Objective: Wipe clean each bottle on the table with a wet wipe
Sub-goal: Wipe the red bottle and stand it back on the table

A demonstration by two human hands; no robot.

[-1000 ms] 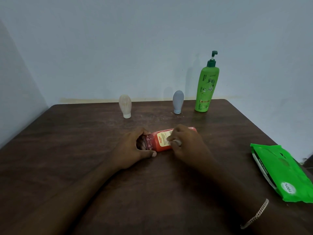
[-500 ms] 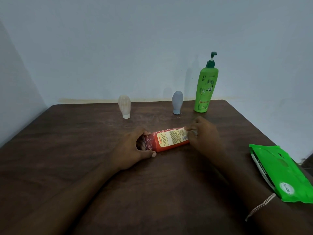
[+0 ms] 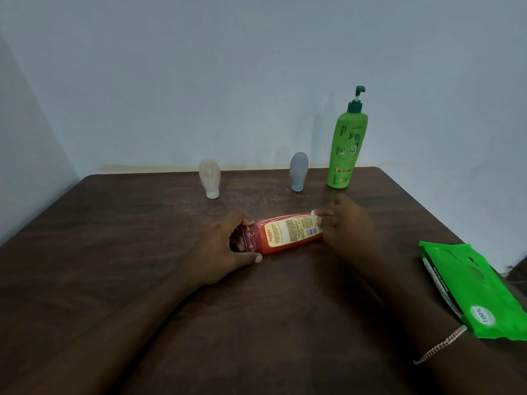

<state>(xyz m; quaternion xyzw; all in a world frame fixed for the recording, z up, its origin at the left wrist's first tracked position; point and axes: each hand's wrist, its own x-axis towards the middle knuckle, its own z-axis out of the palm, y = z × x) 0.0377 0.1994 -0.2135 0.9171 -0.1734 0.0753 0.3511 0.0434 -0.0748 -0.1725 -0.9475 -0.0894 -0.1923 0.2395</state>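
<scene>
Both of my hands are at work in the middle of the dark brown wooden table [image 3: 142, 252]. My left hand [image 3: 225, 249] curls its fingers and thumb around the capped end of a red plastic bottle [image 3: 288, 233] with a cream label, which lies on its side across the table between my hands, label up. My right hand [image 3: 346, 223] is at the bottle's other end, its fingertips pinching a small white wet wipe [image 3: 314, 214] against the far upper edge; most of the wipe is hidden under my fingers. To do this stroke well, I judge I should grip firmly with the left so the bottle cannot roll, press the wipe flat, draw it along the whole length, then turn the bottle to reach the side facing the table. Near the back edge three more bottles stand upright, well apart from my hands: a ribbed cream squeeze bottle [image 3: 210, 178] resting on its cap at the left, a smooth grey squeeze bottle [image 3: 298, 171] on its cap in the middle, and a tall green pump bottle [image 3: 345, 149] at the right. A green plastic pack of wipes [image 3: 470, 283] lies at the table's right edge, beside my right forearm, which wears a thin chain bracelet [image 3: 440, 349]. Nothing blocks the wiping; the grey squeeze bottle is the nearest thing my right hand could knock.
</scene>
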